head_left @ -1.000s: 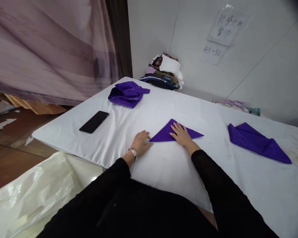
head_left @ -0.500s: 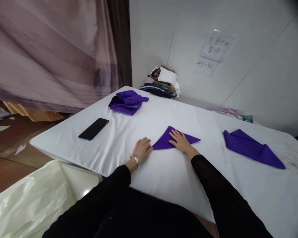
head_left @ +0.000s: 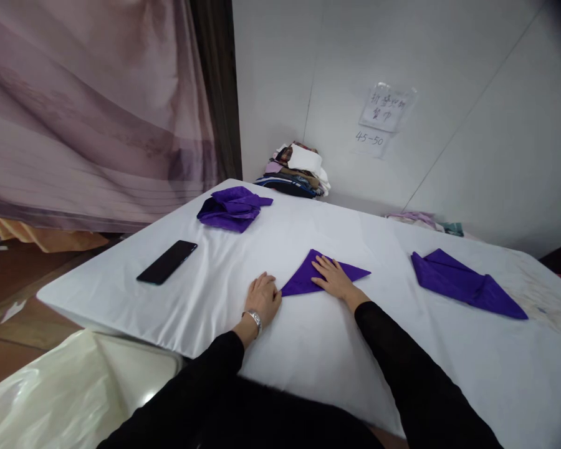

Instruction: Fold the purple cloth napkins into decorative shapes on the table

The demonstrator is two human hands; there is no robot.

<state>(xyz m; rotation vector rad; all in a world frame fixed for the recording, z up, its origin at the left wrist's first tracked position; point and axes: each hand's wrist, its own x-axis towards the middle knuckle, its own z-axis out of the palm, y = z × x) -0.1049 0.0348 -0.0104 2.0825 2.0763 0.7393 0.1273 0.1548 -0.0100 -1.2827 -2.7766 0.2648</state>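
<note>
A purple cloth napkin (head_left: 303, 276), folded into a triangle, lies flat on the white-covered table (head_left: 308, 349) with its long edge toward me. At its left corner is my left hand (head_left: 264, 296), fingers together and bent, the corner tip against the thumb side. My right hand (head_left: 331, 277) rests flat on the middle of the triangle, fingers spread, covering part of the cloth. Another folded purple napkin (head_left: 467, 284) lies to the right, long and pointed. Farther back on the left sits a crumpled purple cloth (head_left: 234, 209).
A black phone (head_left: 167, 262) lies near the table's left edge. Behind the far edge, a pile of folded clothes (head_left: 294, 171) stands against the wall. Paper signs (head_left: 381, 112) hang above. Pale plastic sheeting (head_left: 51, 386) covers something at the lower left.
The view has tilted slightly, so everything sits a little lower and more to the left. Both hands keep their places at the napkin, which looks the same.
</note>
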